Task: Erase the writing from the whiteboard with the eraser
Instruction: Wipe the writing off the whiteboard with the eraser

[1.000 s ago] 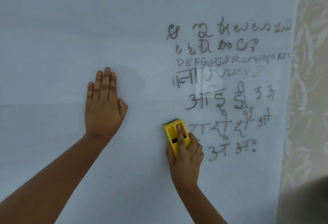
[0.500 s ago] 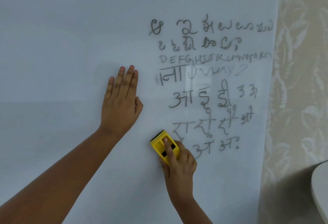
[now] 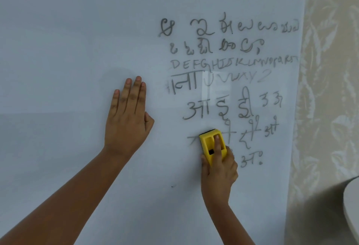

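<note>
The left hand (image 3: pixel 127 120) is laid flat and released, fingers together, against the bare left part of the glossy white whiteboard (image 3: pixel 68 50). Just to its right, the yellow plastic block eraser (image 3: pixel 208 143) is grasped by the right hand (image 3: pixel 218 171), index finger on top, and pressed onto the lower rows of grey handwritten writing (image 3: pixel 229 60). Patterned beige wallpaper (image 3: pixel 330 89) is seen at the far right.

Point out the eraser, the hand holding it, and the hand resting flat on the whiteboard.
eraser (image 3: pixel 208 143): head view, yellow top face.
right hand (image 3: pixel 218 169): head view, back of hand.
left hand (image 3: pixel 126 120): head view, back of hand.
</note>
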`<action>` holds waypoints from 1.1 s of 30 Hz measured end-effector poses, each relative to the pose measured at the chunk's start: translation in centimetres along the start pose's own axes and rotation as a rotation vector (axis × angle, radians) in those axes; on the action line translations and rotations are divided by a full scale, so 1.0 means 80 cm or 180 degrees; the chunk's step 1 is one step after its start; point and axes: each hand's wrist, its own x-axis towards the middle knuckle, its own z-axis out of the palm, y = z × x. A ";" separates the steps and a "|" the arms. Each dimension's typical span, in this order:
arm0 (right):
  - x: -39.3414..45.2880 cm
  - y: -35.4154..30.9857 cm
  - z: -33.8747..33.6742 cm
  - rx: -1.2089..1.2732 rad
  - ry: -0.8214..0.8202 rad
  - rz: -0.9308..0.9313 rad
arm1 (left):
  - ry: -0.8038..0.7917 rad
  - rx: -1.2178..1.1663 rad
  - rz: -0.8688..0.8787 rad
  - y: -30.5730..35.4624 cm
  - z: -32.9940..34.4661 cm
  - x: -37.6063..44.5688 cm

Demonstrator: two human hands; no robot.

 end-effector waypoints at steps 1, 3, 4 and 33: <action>0.004 -0.009 0.004 -0.0013 0.0017 0.0049 | 0.0002 -0.0003 0.0003 0.000 0.000 0.000; -0.013 -0.028 0.010 0.0032 -0.0074 -0.0199 | 0.0000 0.0014 0.0000 0.000 0.000 0.000; -0.033 -0.033 0.015 0.0055 -0.0138 -0.0477 | 0.0007 0.0033 -0.0007 0.000 0.000 0.000; 0.037 -0.048 -0.014 -0.0082 -0.0113 -0.0297 | 0.0059 -0.0001 -0.0034 0.002 0.000 0.000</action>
